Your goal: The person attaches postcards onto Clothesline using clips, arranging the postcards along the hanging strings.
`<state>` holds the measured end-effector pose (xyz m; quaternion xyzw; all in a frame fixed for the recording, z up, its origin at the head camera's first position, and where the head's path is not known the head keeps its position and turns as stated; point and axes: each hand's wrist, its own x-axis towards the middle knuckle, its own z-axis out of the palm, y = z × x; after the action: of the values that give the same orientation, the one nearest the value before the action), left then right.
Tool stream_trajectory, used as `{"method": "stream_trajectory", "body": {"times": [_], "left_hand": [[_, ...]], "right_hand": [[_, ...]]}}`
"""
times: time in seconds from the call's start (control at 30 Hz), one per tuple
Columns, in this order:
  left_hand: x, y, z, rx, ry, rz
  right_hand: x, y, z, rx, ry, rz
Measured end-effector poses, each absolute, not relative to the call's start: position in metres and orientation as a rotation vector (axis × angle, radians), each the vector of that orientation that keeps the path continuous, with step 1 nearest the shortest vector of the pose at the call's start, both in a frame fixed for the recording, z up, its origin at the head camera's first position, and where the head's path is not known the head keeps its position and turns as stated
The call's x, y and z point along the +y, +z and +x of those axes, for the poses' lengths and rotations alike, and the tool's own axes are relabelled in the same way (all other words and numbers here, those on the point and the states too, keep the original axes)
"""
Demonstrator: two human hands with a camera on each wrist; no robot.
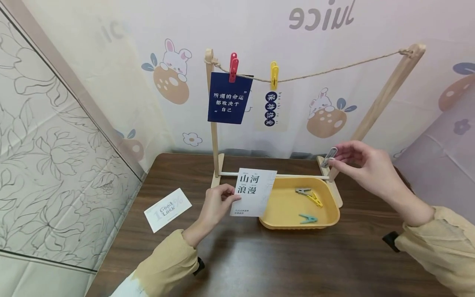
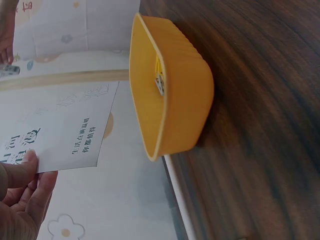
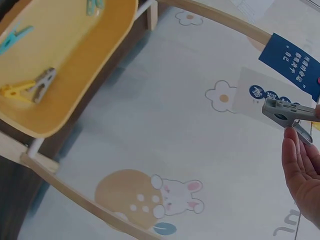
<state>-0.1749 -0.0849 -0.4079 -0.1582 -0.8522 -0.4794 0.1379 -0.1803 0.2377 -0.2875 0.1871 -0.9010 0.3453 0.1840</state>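
Note:
My left hand (image 1: 219, 205) pinches a white card (image 1: 256, 194) with dark Chinese characters by its left edge, upright in front of the yellow basket. Between thumb and fingers my right hand (image 1: 365, 167) holds a grey clothespin (image 1: 329, 157), near the rack's right post; the right wrist view shows the clothespin (image 3: 287, 114) from the side. Above, a twine line (image 1: 315, 74) runs between two wooden posts. A red clothespin (image 1: 233, 68) fixes a dark blue card (image 1: 230, 99) to it, and a yellow clothespin (image 1: 274, 76) a pale card (image 1: 271, 111).
The yellow basket (image 1: 335, 212) at the rack's base holds several loose clothespins, among them a teal clothespin (image 1: 308, 218) and a yellow clothespin (image 1: 314, 199). A white "Good Luck" card (image 1: 168, 209) lies on the dark wooden table (image 1: 259, 264) at left. Printed curtain (image 1: 252, 24) hangs behind.

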Motion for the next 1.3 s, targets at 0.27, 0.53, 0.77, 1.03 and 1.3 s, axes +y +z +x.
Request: {"method": "stream_trajectory", "body": {"times": [0.27, 0.53, 0.77, 1.03, 1.3], "left_hand": [[-0.066, -0.397, -0.18, -2.442, -1.38, -0.544], [-0.046, -0.394, -0.186, -2.433, -1.418, -0.582], [-0.026, -0.391, -0.188, -2.433, -1.485, -0.595], [-0.01, -0.39, -0.193, -2.424, -1.557, -0.59], [0.005, -0.386, -0.205, -2.4, -1.617, -0.578]], "right_hand": [[0.236, -0.268, -0.19, -2.505, 1.007, 0.558], [0.227, -0.254, -0.2, -2.555, 0.956, 0.523], [0.221, -0.242, -0.206, -2.518, 0.977, 0.54], [0.213, -0.234, -0.215, -2.541, 0.957, 0.525], [0.207, -0.223, -0.224, -2.515, 0.936, 0.563]]}}
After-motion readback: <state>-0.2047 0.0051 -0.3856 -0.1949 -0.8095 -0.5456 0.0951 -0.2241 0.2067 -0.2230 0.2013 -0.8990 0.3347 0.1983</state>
